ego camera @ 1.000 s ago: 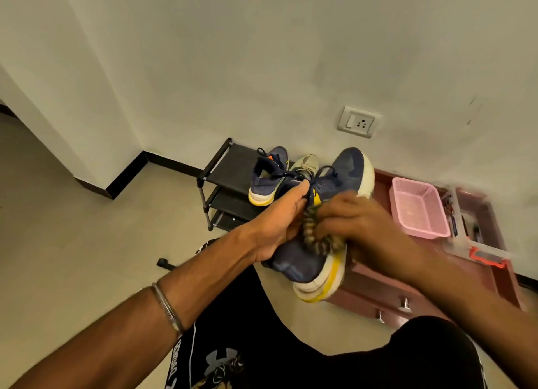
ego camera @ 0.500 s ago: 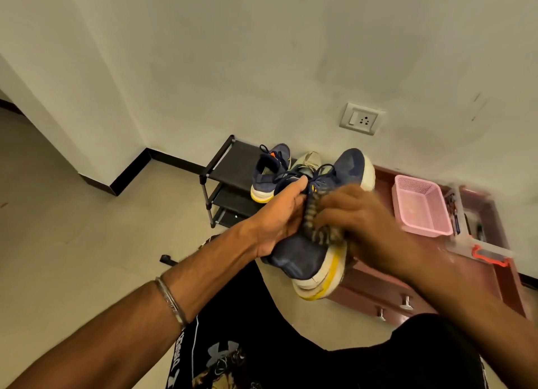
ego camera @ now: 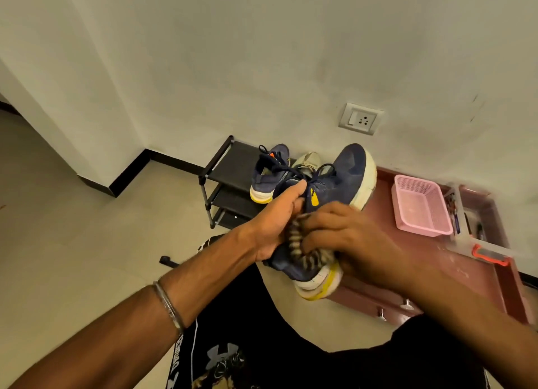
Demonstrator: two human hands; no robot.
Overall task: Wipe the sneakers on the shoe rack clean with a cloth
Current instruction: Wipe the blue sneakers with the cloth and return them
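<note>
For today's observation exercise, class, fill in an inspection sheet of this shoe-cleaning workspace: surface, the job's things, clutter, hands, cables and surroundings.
Surface: pale tiled floor; black shoe rack against the wall.
Job's things: navy sneaker held up in the air; striped cloth pressed on its side; second navy sneaker and a beige shoe on the rack's top shelf.
Clutter: pink basket and a clear box on a low maroon cabinet.
Hands: left hand grips the sneaker; right hand holds the cloth.
Cables: nothing seen.
Surroundings: white wall, wall socket.
</note>
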